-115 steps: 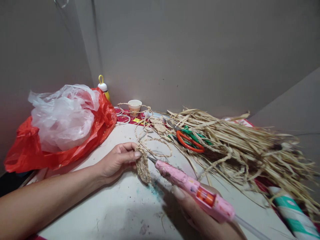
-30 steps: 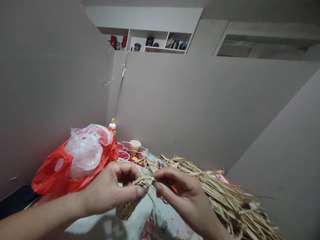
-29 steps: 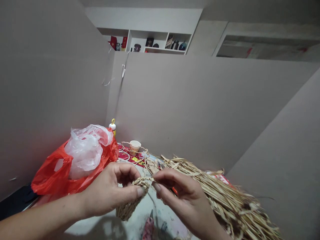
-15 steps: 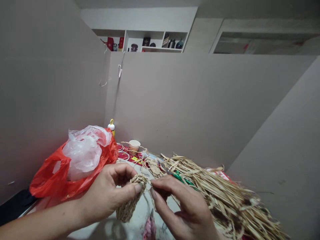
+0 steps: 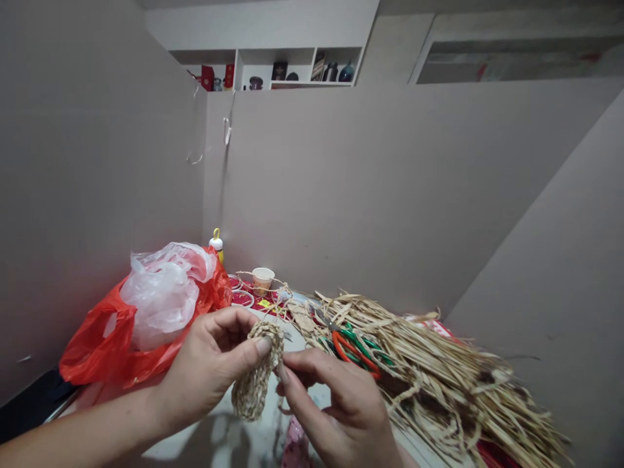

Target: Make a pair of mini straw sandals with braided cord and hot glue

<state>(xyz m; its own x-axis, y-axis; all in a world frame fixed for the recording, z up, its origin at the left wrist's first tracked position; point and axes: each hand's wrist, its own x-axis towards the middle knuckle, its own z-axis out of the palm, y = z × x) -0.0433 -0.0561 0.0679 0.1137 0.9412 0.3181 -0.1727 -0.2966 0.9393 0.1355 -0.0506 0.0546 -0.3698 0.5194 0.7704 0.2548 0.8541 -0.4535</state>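
My left hand point(image 5: 209, 361) is closed on a small, oblong woven straw piece point(image 5: 250, 392), its thumb pressed on the upper part. The piece hangs tilted, its rounded lower end free below the fingers. At its right edge, my right hand point(image 5: 338, 403) pinches with thumb and forefinger, apparently on a straw strand whose loose end point(image 5: 283, 408) shows under the fingers. The pinch itself is partly hidden. Below the hands lies a pink-wrapped object point(image 5: 295, 445), cut off by the frame's bottom.
A big bundle of dry straw point(image 5: 439, 364) spreads to the right, with orange- and green-handled scissors point(image 5: 358, 351) on its near edge. To the left sits a red plastic bag point(image 5: 100, 344) under a clear one. A paper cup point(image 5: 263, 279) and a yellow-topped bottle point(image 5: 217, 246) stand behind.
My right hand has moved left and down, closer against the woven piece. The piece has turned more broadside to view. Orange scissor handles are now uncovered.
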